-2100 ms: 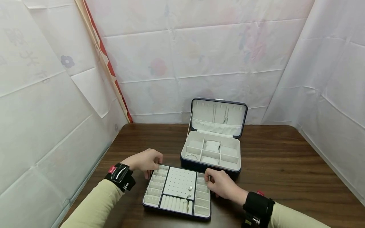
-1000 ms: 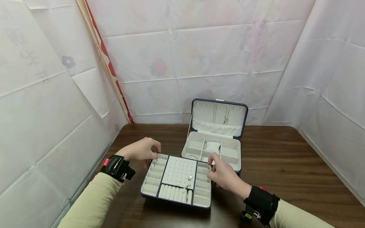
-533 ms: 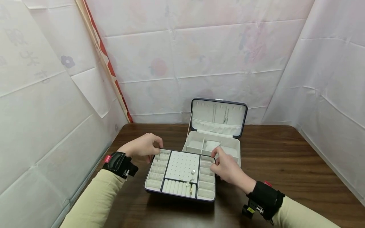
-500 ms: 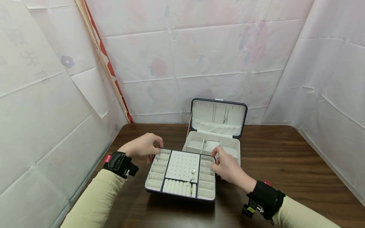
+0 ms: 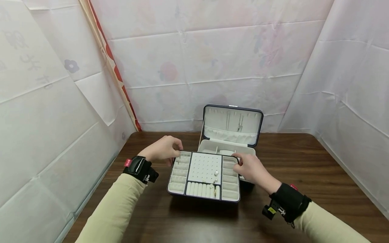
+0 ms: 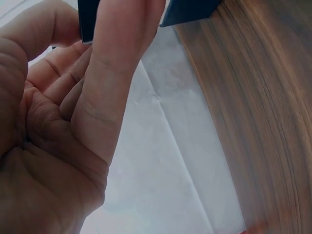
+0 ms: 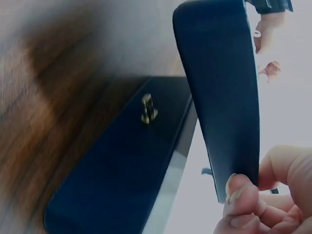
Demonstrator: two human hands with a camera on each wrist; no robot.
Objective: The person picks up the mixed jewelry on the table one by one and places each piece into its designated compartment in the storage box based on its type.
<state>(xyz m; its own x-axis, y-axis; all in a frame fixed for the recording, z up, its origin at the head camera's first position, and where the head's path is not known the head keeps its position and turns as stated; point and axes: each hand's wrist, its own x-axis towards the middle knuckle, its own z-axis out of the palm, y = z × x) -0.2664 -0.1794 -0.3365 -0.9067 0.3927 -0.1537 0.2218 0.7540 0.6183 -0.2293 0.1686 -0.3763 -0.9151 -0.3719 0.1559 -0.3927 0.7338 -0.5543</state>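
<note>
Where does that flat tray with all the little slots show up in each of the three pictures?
Head view: the tray is centre, held above the table in front of the open jewellery box.
Left wrist view: only its dark edge, at the top.
Right wrist view: its dark underside, upper middle.
Shared landmark: the brown wooden table.

Head view looks down from above; 2 wrist views sit close beneath the tray (image 5: 204, 175).

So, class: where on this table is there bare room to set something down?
Bare wood lies right of the jewellery box, out to the table edge, and left of it behind the left hand. The middle is crowded: both hands hold the tray over the box.
</note>
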